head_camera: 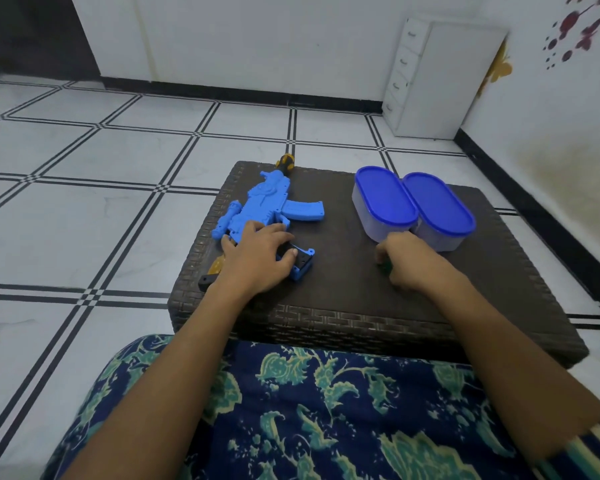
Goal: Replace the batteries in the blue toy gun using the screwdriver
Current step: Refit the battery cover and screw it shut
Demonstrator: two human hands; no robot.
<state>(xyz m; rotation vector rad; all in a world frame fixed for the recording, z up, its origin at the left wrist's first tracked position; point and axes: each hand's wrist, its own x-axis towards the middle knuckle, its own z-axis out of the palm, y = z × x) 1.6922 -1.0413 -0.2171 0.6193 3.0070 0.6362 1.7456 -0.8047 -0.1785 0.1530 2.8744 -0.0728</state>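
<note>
- Your left hand (257,256) lies palm-down over the rear of the blue toy gun (262,209), fingers spread across it and the thumb resting on the dark opening of the stock section (300,263); it presses on the toy rather than gripping it.
- The toy gun lies flat on the left part of the dark woven table (343,306), muzzle pointing away from you, its magazine sticking out to the right.
- An orange-and-black tip (285,162) shows at the far end of the gun, and an orange-and-black piece (212,271) shows at the near end beside your left wrist; you can't tell from here whether either is the screwdriver.
- Your right hand (407,263) rests on the table with its fingers curled around a small dark green item (384,268); too little of that item shows to name it.
- Just beyond your right hand, two oval tubs with blue lids (413,206) stand side by side, touching each other.
- Your hands are well apart, one at each side of the table.
- Your lap, in blue floral fabric (326,410), fills the bottom of the view.
</note>
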